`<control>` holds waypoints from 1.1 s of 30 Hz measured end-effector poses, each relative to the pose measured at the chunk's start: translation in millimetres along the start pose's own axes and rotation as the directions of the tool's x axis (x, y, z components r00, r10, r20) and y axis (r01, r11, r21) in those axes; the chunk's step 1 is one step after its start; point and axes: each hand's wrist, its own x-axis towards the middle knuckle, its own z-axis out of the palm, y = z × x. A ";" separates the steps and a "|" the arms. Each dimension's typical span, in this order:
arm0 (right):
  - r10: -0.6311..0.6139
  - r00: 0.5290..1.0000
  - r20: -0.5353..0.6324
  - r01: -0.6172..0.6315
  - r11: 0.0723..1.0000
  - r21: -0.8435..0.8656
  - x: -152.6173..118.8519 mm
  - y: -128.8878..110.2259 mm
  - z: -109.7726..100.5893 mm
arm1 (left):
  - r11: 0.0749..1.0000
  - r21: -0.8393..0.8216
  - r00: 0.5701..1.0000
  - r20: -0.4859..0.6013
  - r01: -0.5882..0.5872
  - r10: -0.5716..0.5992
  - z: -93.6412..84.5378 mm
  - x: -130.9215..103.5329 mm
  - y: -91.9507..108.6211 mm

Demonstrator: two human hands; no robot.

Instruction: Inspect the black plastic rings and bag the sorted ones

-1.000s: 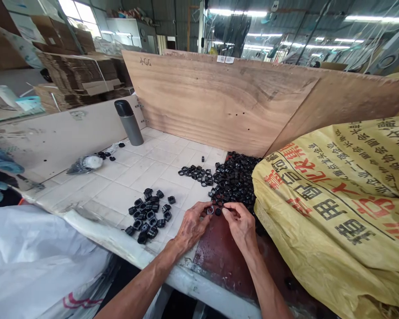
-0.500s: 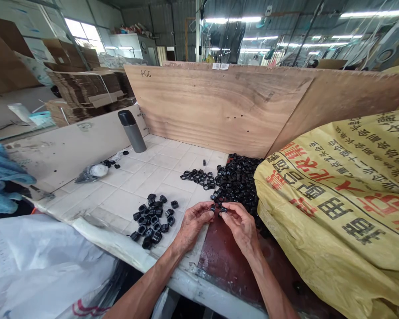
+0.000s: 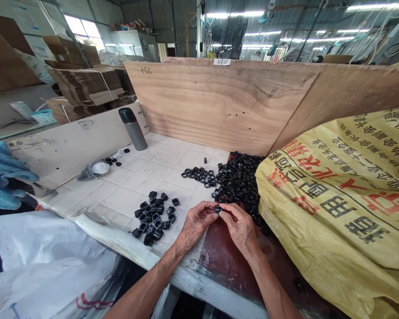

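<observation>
Between my two hands, at the front edge of a large heap of black parts [image 3: 241, 177], is a small black piece [image 3: 217, 208]. My left hand [image 3: 198, 220] pinches it from the left. The fingertips of my right hand [image 3: 236, 221] close on its right side. Whether it is one part or two joined is too small to tell. On the tiled table [image 3: 119, 193], left of my left hand, lies a loose pile of thicker black rings [image 3: 154, 212]. Thinner black rings [image 3: 199, 175] are spread beyond my hands, beside the heap.
A yellow printed sack [image 3: 332, 195] leans in from the right. Behind the table stands a plywood board [image 3: 216, 102]. A grey flask [image 3: 135, 133] and a small plastic bag [image 3: 95, 170] are at the back left. White sacking [image 3: 46, 261] hangs at the front left.
My hands have come together. The black pieces that were apart at their fingertips now meet between them. The camera view has shifted slightly.
</observation>
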 end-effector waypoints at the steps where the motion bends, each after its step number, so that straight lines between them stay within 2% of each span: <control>1: -0.011 1.000 -0.003 0.011 1.000 -0.023 0.2 1.6 0.6 | 1.000 -0.005 1.000 0.004 -0.005 0.005 -0.5 0.0 -1.6; 6: -0.053 0.997 0.048 0.062 0.975 -0.213 -1.7 12.1 4.6 | 1.000 0.019 1.000 0.029 -0.011 0.010 -0.7 -0.9 -9.4; 9: 0.005 1.000 0.005 -0.003 0.963 -0.270 -3.9 11.5 5.1 | 1.000 0.018 0.999 0.048 0.017 -0.018 1.6 -1.9 -9.7; 12: 0.040 0.998 -0.056 -0.051 0.980 -0.195 -4.4 2.2 2.2 | 0.997 -0.045 0.997 0.052 0.061 -0.059 3.6 -2.0 -5.9; 15: -0.061 0.998 0.004 0.061 0.991 -0.121 -3.1 -6.2 -2.0 | 0.991 -0.121 0.998 0.033 0.050 -0.046 3.1 -1.6 -2.7; 17: -0.101 0.995 0.008 0.101 0.986 -0.130 -2.0 -6.8 -3.6 | 0.990 -0.134 0.999 0.035 0.045 -0.041 2.2 -1.6 -2.5; 20: -0.033 0.998 -0.055 0.022 0.982 -0.186 -1.3 -4.3 -3.3 | 0.990 -0.129 0.997 0.057 0.062 -0.055 2.2 -1.8 -3.2; 23: 0.053 0.995 -0.082 -0.067 0.984 -0.168 -1.9 -6.1 -1.4 | 0.987 -0.157 0.999 0.032 0.047 -0.042 4.1 -1.6 -2.0; 27: -0.011 1.000 -0.001 0.011 0.994 -0.110 -2.7 -5.6 -0.3 | 0.983 -0.178 0.999 0.003 0.041 -0.041 4.7 0.4 -0.7; 29: -0.032 0.998 -0.050 0.023 0.987 -0.161 -2.1 2.6 -1.7 | 0.988 -0.143 0.996 -0.053 0.058 -0.066 2.4 2.7 -2.9; 32: -0.021 0.970 -0.243 -0.047 0.962 -0.270 -0.8 19.5 -3.9 | 0.996 -0.013 0.966 -0.244 0.087 -0.088 -3.5 7.0 -8.8; 33: -0.025 0.967 -0.252 -0.052 0.955 -0.292 -0.5 24.0 -3.8 | 0.995 0.040 0.950 -0.303 0.095 -0.079 -5.3 8.2 -10.5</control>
